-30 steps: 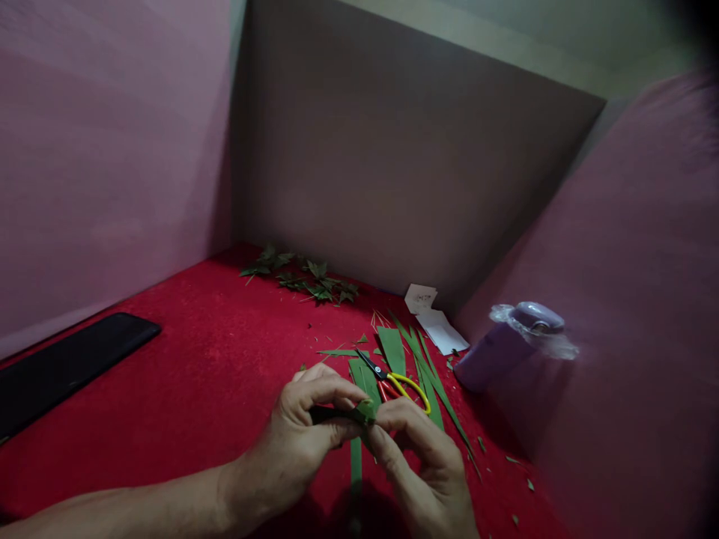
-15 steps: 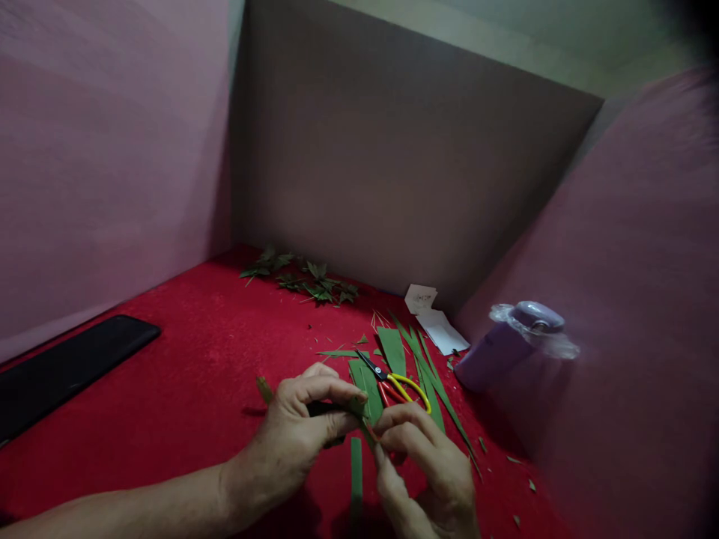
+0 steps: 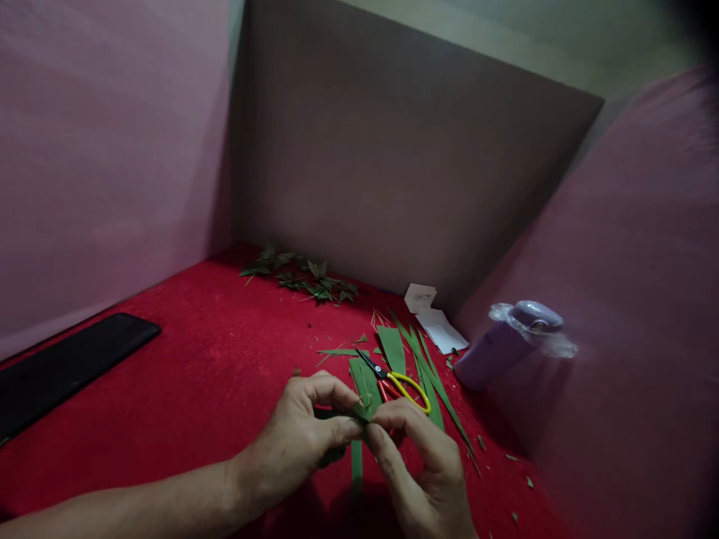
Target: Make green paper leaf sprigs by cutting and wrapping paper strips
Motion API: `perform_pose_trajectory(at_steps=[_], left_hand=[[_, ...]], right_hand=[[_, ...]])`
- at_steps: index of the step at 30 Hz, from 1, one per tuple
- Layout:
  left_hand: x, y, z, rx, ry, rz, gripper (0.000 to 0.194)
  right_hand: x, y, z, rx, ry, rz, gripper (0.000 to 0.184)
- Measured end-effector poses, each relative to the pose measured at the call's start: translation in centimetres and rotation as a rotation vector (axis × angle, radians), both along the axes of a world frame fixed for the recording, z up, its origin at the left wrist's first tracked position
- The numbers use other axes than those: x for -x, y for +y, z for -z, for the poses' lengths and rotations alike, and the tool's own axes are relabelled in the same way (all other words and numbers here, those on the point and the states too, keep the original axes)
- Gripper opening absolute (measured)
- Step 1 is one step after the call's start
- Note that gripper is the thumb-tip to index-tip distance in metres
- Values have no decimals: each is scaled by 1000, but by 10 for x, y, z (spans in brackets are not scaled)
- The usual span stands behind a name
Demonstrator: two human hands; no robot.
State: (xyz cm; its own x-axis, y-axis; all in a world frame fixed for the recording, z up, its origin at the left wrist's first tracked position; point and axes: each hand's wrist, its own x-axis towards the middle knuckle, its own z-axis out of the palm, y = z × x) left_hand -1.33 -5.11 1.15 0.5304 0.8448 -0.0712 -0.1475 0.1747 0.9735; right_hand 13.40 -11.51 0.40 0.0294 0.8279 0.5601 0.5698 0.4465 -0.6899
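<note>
My left hand (image 3: 300, 427) is closed, with thumb and forefinger pinching a folded green leaf piece (image 3: 362, 412). My right hand (image 3: 419, 457) pinches the same piece at its right end, so the fingertips of both hands almost meet. Much of the leaf piece is hidden by my fingers. Just beyond the hands lie scissors (image 3: 414, 389) with one yellow and one red handle, their dark blades pointing away to the left. Beneath them rests a broad cut leaf strip (image 3: 359, 370). A narrow green strip (image 3: 356, 464) lies below my hands on the red cloth.
The red cloth (image 3: 196, 389) spans between pink walls. Jagged leaves (image 3: 320, 281) are heaped at the back. Long leaf blades (image 3: 435, 374), white papers (image 3: 441, 329) and a purple bottle (image 3: 494, 355) with clear plastic stand on the right. A black phone-like slab (image 3: 79, 367) lies left.
My right hand has moved slightly up and left, bringing its fingertips closer to my left thumb. The leaf piece between them has turned. Things on the cloth stay put.
</note>
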Motion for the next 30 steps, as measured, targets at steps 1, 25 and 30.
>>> perform_pose_trajectory(at_steps=[1,25,30], left_hand=[[0,0,1,-1,-10,4,15],[-4,1,7,82,2,97,27],[-4,2,5,67,25,90,26]], right_hand=[[0,0,1,-17,-11,-7,12],[-6,0,6,-38,-110,10,14],[-5,-1,6,-45,-92,-34,14]])
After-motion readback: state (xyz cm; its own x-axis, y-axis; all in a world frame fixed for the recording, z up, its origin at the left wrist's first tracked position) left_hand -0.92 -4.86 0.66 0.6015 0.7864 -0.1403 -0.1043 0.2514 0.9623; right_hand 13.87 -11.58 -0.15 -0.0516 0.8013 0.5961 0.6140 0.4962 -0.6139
